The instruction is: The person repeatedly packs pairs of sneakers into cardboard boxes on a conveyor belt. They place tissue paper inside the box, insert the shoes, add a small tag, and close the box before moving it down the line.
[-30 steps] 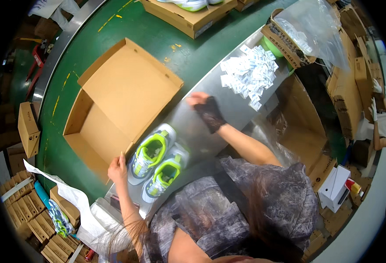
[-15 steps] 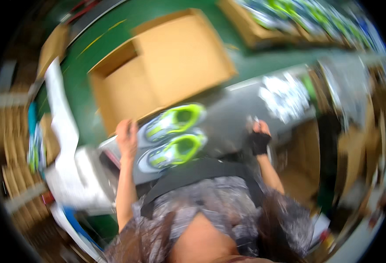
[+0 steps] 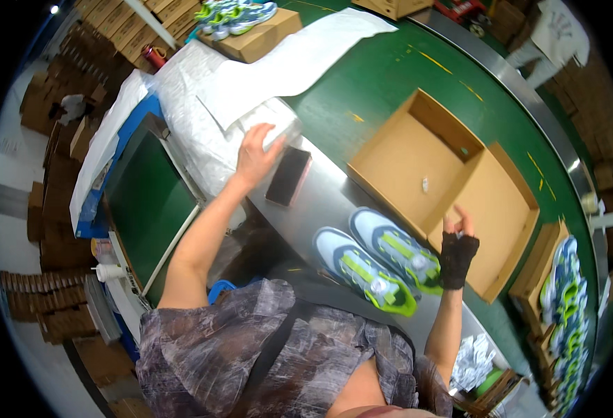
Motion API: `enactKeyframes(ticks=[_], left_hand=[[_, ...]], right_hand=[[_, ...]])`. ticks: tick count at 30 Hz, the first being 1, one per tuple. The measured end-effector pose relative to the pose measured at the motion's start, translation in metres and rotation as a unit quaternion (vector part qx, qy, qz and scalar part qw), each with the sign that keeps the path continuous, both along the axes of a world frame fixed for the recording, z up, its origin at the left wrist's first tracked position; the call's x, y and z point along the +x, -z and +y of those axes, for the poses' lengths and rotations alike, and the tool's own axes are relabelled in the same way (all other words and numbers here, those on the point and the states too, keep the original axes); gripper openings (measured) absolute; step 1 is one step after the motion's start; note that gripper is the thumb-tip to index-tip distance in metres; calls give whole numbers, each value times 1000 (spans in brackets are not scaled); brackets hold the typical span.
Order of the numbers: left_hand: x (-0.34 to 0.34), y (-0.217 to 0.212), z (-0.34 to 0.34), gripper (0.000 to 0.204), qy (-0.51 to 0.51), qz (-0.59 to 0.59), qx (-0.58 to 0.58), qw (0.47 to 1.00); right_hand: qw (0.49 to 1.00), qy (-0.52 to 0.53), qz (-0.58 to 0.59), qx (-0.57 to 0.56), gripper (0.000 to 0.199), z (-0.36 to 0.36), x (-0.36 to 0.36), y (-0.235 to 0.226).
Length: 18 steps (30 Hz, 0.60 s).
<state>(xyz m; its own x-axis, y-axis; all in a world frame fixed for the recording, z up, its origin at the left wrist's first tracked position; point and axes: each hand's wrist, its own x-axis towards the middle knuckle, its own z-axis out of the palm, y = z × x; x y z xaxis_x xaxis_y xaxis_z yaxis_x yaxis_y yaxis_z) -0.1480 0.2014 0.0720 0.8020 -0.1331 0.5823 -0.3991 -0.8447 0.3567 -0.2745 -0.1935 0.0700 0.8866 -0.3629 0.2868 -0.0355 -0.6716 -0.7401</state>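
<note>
My left hand point(image 3: 256, 157) is raised over the far-left end of the metal table, fingers apart and holding nothing. A stack of white paper point(image 3: 271, 118) lies just beyond it. Beside it is a dark rectangular object with pink edges point(image 3: 289, 176). My right hand point(image 3: 460, 240), in a black fingerless glove, is at the near edge of an open cardboard shoebox point(image 3: 505, 230), fingers apart with nothing visible in them. A small white packet point(image 3: 425, 184) lies inside the box. Two grey-and-lime sneakers point(image 3: 362, 270) point(image 3: 390, 240) rest side by side near me, small pale objects in their openings.
At lower right, a pile of small silvery-white packets point(image 3: 472, 362) lies on the table. Boxes topped with sneakers point(image 3: 564, 313) line the green conveyor belt point(image 3: 425, 66) at right. A carton with sneakers point(image 3: 257, 42) stands at far left. Across the belt stands a person point(image 3: 554, 35).
My view has turned left. My left hand has moved from the shoebox to the white paper. My right hand has moved from near the packets to the shoebox, where a white packet now lies.
</note>
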Motion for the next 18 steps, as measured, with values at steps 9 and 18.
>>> enactKeyframes(ticks=[9,18], left_hand=[[137,52,142,54,-159,294,265,905],[118,-36,-5,27,260,582,-176,750]], right_hand=[[995,2,60,-79,20,49,31,-1],[973,-203,111,19,69,115,20,-8]])
